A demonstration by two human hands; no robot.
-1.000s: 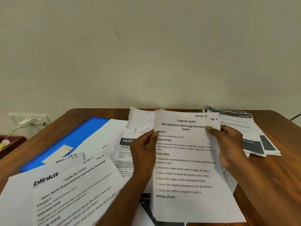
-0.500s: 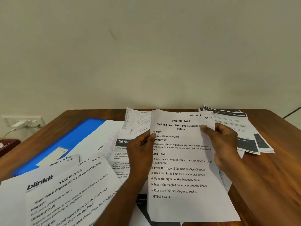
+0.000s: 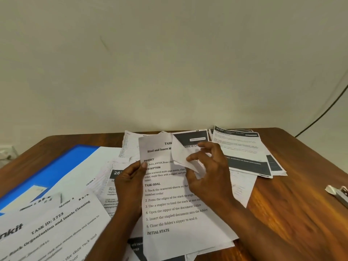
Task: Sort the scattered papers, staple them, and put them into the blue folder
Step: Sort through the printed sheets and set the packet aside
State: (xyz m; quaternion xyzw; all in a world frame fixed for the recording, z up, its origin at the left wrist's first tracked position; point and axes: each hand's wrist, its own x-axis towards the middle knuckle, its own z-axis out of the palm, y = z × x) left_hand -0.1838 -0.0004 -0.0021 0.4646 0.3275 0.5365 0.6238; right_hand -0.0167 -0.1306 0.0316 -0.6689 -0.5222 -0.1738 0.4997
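I hold a stack of printed sheets above the wooden table. Its top page lists steps under "TASK GOAL". My left hand grips the stack's left edge, thumb on the front. My right hand pinches the top sheet's upper right corner and folds it down toward me, baring a dark-headed page underneath. The blue folder lies at the left, partly covered by white sheets. A stapler shows at the right edge, only part of it in view.
Loose papers lie scattered: a "TASK ID: 2723" sheet at the near left, and a pile with dark bands at the far right. Bare wood lies right of my arm. A black cable runs down the wall.
My right hand has peeled the top sheet's upper right corner down and leftward, uncovering the page below. The view has shifted to the right, bringing the stapler into sight.
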